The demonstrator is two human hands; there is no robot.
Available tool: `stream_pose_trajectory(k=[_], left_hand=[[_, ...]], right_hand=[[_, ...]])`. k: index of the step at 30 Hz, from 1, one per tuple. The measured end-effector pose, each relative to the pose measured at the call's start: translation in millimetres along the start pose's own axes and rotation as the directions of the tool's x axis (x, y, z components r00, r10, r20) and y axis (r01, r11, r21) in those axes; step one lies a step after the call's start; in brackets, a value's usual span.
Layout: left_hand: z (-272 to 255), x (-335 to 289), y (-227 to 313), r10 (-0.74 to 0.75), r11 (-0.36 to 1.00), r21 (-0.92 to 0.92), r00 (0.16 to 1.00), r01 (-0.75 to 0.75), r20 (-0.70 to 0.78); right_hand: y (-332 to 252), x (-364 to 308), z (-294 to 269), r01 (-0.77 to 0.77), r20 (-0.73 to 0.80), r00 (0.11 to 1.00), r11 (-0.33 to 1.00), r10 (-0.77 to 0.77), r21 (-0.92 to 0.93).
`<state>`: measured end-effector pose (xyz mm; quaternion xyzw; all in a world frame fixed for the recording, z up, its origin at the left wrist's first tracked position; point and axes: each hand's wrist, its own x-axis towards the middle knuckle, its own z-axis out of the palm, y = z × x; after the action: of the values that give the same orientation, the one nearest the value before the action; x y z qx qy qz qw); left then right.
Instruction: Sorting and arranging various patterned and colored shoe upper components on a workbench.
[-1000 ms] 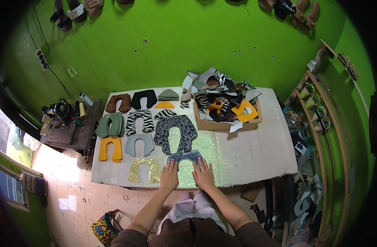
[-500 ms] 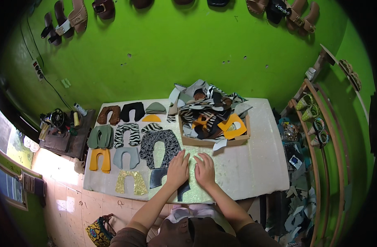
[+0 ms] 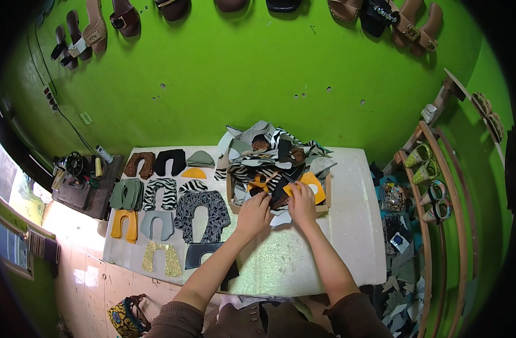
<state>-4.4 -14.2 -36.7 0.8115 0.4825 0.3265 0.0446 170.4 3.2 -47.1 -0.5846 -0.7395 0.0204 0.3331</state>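
Observation:
Both my hands are at the front of a cardboard box heaped with cut material scraps. My left hand reaches over the box's front left edge, its fingers slightly bent and apart against dark scraps. My right hand has its fingers bent onto a yellow scrap at the front right of the heap. The fingers cover part of this scrap. A pale scrap hangs over the front wall between my hands.
Left of the box lie arch-shaped pieces: brown, black, green, zebra-striped, yellow, gold and a large patterned one. A dark piece is partly under my left forearm. A wooden rack stands right.
My hands have moved forward from the table in front of the box to the scraps in it. The view has shifted slightly. The laid-out pieces remain in place.

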Motion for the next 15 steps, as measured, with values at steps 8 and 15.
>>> stream_pose_trajectory(k=[8, 15], left_hand=[[6.7, 17.7, -9.5, -0.065, 0.997, 0.041, 0.994, 0.061, 0.083], [17.9, 37.0, -11.4, -0.086, 0.996, 0.014, 0.990, 0.085, 0.108]], right_hand=[[39.9, 38.1, 8.8, 0.101, 0.049, 0.994, 0.985, -0.095, -0.139], [51.6, 54.0, 17.8, 0.172, 0.141, 0.978, 0.975, -0.152, -0.143]])
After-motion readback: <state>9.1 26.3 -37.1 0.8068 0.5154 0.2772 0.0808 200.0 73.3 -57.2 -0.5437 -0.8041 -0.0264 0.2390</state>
